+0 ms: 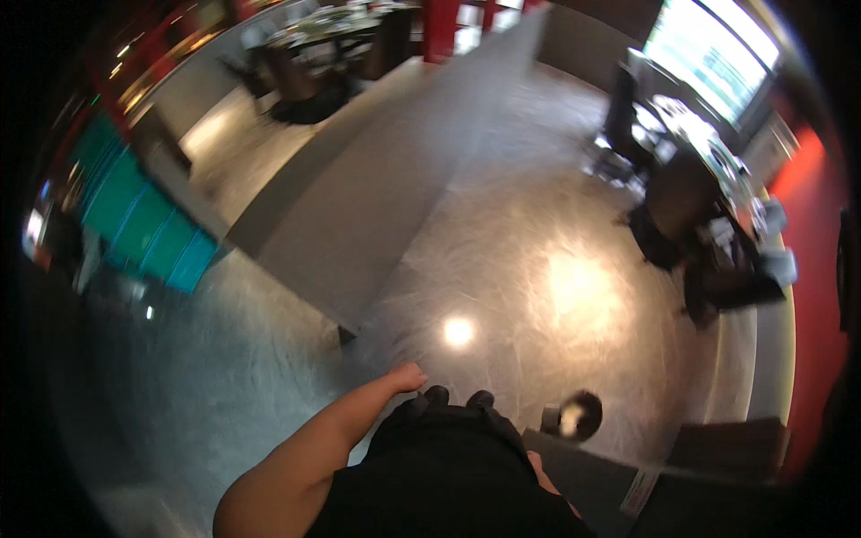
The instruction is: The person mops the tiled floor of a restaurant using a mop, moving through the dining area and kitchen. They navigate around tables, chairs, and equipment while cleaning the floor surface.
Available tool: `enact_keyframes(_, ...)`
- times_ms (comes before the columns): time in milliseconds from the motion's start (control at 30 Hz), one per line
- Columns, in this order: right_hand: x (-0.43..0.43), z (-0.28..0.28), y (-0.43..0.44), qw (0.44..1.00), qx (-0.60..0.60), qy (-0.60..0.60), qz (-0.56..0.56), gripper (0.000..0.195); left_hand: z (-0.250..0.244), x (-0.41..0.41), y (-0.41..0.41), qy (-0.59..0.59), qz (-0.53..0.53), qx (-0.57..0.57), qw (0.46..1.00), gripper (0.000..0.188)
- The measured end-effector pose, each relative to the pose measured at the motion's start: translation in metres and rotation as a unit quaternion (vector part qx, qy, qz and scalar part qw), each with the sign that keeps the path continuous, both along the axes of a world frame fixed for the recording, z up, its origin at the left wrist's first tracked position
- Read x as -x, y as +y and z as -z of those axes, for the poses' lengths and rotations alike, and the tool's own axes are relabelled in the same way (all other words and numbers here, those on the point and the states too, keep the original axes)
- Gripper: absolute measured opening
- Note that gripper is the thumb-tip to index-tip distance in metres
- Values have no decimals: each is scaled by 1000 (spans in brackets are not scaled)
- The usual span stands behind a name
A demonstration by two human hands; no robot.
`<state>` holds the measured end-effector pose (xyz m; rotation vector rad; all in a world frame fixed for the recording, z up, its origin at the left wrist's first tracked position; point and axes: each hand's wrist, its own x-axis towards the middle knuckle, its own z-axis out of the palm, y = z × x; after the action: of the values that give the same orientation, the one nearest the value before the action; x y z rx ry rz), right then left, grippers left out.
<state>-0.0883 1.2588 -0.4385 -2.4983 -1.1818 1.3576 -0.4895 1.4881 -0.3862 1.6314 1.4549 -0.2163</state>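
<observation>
My left hand (407, 377) hangs beside my dark clothing, above the shiny floor (377, 363), with its fingers curled; no object shows in it. Only a small part of my right hand (535, 461) is seen at my other side, by the edge of a dark counter or cabinet (578, 464); its fingers are hidden. Below me stand my two black shoes (480, 399). A round dark-rimmed object (581, 415), blurred, is just past the counter's edge.
A low grey partition (336, 242) runs ahead. Teal stacked crates (141, 215) stand left, near a blurred person (64, 249). Dark chairs (679, 195) surround a set table (706, 144) at right by a window; another table (329, 23) with chairs is back left. A red wall (817, 302) borders the right.
</observation>
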Motion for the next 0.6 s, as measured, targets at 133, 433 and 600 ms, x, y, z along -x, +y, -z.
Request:
enact_keyframes(133,-16,-17,89,977,-11,8,-212,38,60,62,-81,75,-8,-56,996,36)
enact_keyframes(433,-7,-60,285,974,40,33,-218,19,-9,39,-266,117,-362,124,917,41)
enact_keyframes(600,38,36,348,900,45,89,-424,25,-7,-30,-333,115,-466,85,873,40)
